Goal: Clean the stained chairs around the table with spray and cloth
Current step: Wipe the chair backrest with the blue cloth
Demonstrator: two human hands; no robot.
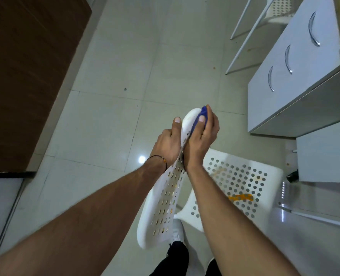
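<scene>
The left hand [168,145] is clamped on the top edge of the white perforated backrest [165,206], thumb on the near face, steadying it. The right hand [202,136] is curled around a blue cloth [203,114] and presses it against the rounded top of the same backrest, on the seat side. The backrest top looks clean where it shows. The seat [272,172] carries an orange stain [241,197] and a fainter smear nearer the backrest, so this chair seems about half done. A 2nd chair [278,8] stands at the upper right, too blurred to judge. The spray is not in view. The brown surface [25,76] lies to the left
</scene>
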